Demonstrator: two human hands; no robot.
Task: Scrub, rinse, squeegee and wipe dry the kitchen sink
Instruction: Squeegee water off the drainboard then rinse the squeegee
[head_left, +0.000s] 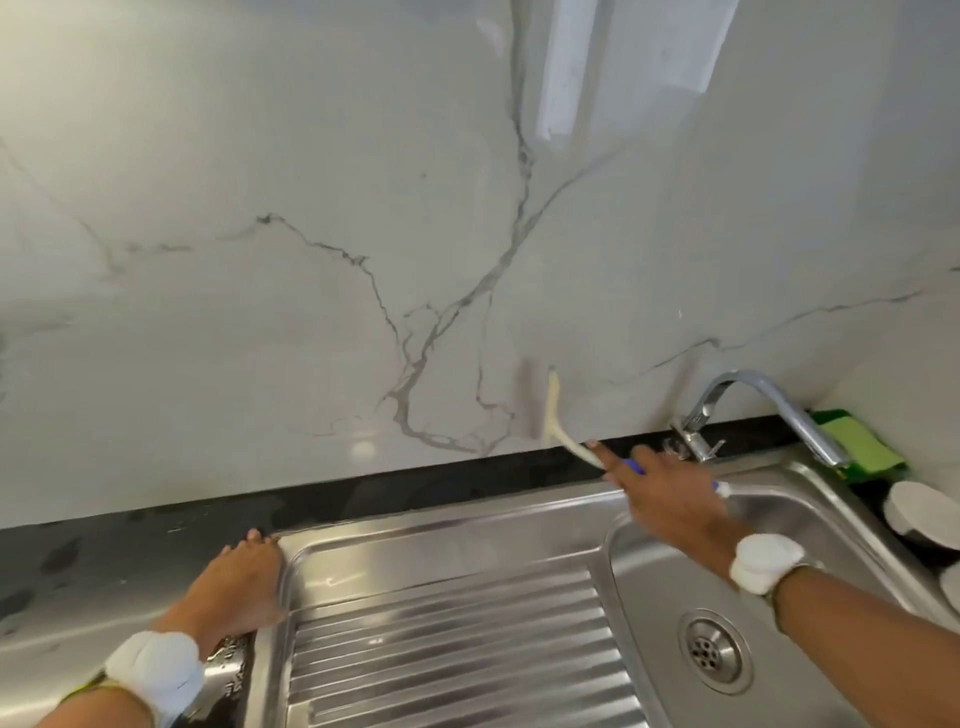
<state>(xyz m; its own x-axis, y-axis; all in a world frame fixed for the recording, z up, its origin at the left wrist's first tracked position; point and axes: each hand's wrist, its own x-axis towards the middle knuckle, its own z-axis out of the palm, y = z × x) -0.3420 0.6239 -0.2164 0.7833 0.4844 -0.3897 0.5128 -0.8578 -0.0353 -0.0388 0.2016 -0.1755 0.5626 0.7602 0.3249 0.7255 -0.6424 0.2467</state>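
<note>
Squeegee (555, 410) blade upright against wall (311, 208); handle slants to gripping right hand (665, 499); left hand (244, 582) flat on sink (519, 525) edge
</note>
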